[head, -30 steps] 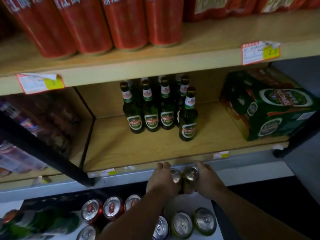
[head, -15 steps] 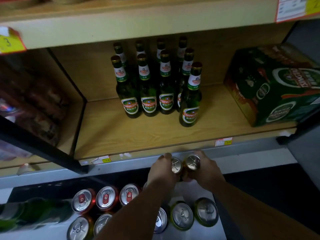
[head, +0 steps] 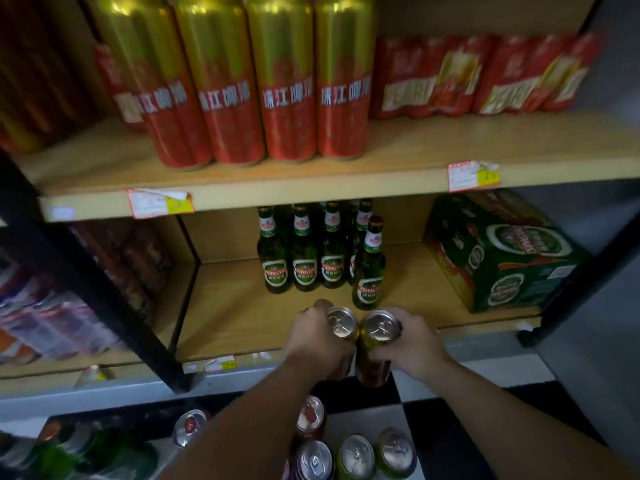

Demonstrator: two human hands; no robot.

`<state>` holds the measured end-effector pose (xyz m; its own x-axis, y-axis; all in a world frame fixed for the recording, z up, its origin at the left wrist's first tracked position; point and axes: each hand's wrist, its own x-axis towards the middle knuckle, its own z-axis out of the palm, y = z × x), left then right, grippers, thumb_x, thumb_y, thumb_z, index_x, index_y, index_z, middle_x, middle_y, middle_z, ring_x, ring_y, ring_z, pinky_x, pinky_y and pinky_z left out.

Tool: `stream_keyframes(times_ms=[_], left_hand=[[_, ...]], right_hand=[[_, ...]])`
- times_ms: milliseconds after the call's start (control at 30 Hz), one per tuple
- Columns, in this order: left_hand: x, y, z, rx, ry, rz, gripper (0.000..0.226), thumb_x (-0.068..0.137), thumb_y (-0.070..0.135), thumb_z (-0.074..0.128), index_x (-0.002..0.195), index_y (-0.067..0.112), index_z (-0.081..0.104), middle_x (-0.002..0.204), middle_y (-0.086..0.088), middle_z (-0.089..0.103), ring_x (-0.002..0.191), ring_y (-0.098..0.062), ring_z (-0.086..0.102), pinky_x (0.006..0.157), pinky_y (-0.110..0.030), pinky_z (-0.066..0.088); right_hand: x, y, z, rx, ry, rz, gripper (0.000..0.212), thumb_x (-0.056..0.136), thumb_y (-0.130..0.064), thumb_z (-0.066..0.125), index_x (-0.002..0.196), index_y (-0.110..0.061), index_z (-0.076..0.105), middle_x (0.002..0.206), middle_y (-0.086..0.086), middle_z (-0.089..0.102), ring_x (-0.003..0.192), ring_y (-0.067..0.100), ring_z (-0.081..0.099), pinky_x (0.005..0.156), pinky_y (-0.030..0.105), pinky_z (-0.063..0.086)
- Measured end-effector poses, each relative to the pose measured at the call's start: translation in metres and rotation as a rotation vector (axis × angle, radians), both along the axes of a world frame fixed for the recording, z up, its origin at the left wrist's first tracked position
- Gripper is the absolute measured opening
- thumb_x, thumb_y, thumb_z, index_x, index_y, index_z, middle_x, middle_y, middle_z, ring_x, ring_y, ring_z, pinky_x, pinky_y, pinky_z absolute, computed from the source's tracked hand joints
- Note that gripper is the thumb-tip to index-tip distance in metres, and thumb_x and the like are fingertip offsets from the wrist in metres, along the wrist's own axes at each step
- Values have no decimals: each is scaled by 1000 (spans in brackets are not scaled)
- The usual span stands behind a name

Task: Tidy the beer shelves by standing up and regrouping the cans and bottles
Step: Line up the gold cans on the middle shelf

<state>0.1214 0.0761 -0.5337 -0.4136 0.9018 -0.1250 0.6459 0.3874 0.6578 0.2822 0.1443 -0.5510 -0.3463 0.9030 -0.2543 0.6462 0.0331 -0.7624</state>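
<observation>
My left hand (head: 317,342) grips a tall gold-and-red can (head: 342,322), and my right hand (head: 414,344) grips a second tall can (head: 380,326). The two cans are upright, side by side and touching, held in front of the middle shelf's edge (head: 346,358). Just behind them several green Tsingtao bottles (head: 304,254) stand grouped on that shelf, one bottle (head: 370,268) forward of the rest. Matching tall gold-and-red cans (head: 287,81) stand in a row on the upper shelf (head: 311,188).
A green beer carton (head: 502,251) sits at the right of the middle shelf. Red shrink-wrapped packs (head: 478,77) fill the upper shelf's right. Several upright cans (head: 356,455) stand on the floor below my arms. A black shelf post (head: 104,299) runs at the left.
Both hands have lifted the two cans from floor level up to the middle shelf's front edge. My view tilted up, so the upper shelf's cans show again.
</observation>
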Motion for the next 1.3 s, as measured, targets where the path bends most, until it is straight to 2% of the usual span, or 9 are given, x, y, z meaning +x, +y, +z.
stream_keyframes(times_ms=[267,400,533,633,700,800,933,1033,1300], left_hand=[[2,-20,122,225,-7,22,51,52,30,82,99,23,61,90,3,69,81,-17,64,71,-35,58],[9,-27,180,305,-16,14,47,56,30,86,94,25,59,84,8,66,76,-9,62,67,-29,56],[20,-26,231,362,-34,0,55,59,32,89,103,24,58,85,11,61,79,-7,59,68,-29,55],[28,-17,267,408,-26,5,49,59,34,89,92,27,54,81,13,60,75,-4,58,67,-28,55],[35,-8,287,435,-32,14,46,60,35,89,89,27,54,82,12,61,74,-3,57,66,-27,54],[47,9,310,456,-47,63,43,60,35,89,86,26,55,81,9,61,72,-7,58,67,-29,56],[57,36,329,456,-37,121,47,61,39,87,91,21,58,83,5,61,73,-11,57,64,-28,53],[59,56,337,445,-14,158,51,59,42,87,95,18,60,88,3,63,82,-17,61,69,-30,56],[57,93,332,429,17,215,59,63,38,87,111,12,64,99,-2,65,84,-18,57,74,-30,55]], right_hand=[[7,-10,116,108,207,-27,69,50,-20,90,113,-31,66,101,-11,70,98,13,63,81,33,54],[16,-17,171,186,319,-61,71,41,-30,88,109,-32,69,101,-12,71,99,12,64,86,39,56],[30,-17,227,170,443,-60,69,54,-15,89,117,-29,65,111,-8,69,105,15,62,89,38,54],[40,-11,265,174,509,-45,66,60,-10,87,117,-29,59,112,-6,65,104,15,60,88,37,51],[45,-3,285,201,551,-33,62,64,-6,86,114,-28,57,106,-9,65,96,10,60,81,33,52],[50,14,307,274,586,-48,65,66,-4,85,121,-22,56,98,-13,63,88,2,59,68,23,49],[53,43,322,323,574,-64,78,61,-7,87,132,-16,54,118,0,66,104,16,63,84,33,54],[52,67,328,319,575,-59,82,59,-8,88,134,-15,54,118,2,67,107,19,63,94,41,52],[37,105,322,304,599,-68,84,63,-11,88,138,-19,51,130,5,61,108,19,57,93,39,49]])
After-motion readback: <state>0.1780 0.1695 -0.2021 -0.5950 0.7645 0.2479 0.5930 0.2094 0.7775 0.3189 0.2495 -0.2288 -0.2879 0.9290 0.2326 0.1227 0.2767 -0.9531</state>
